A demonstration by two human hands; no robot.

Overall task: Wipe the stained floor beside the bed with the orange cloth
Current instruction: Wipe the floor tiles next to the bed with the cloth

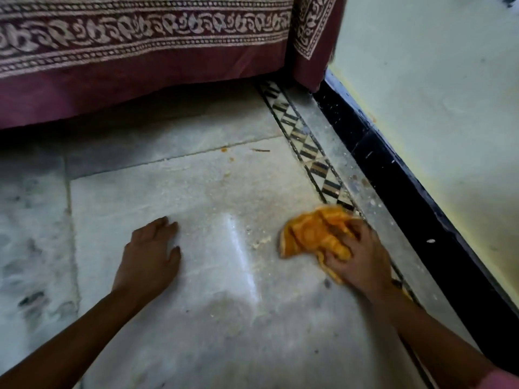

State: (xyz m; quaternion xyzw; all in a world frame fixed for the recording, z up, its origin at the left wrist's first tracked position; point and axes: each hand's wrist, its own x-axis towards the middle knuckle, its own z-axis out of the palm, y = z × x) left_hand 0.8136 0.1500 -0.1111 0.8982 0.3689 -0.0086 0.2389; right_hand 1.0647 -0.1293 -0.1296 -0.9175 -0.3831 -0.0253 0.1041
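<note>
Fingers (355, 233) of the right hand (362, 259) curl into the bunched orange cloth (311, 237) and press it to the floor (196, 197). The cloth spreads left of them, its far edge touching the patterned strip (309, 150) beside the black skirting (393, 169). Well to their left the left hand (151, 256) lies flat on the floor, fingers (164, 224) straight and holding nothing; pale crumbs (261, 242) sit just left of the cloth, and orange specks (224, 149) lie farther ahead toward the bed (140, 66).
</note>
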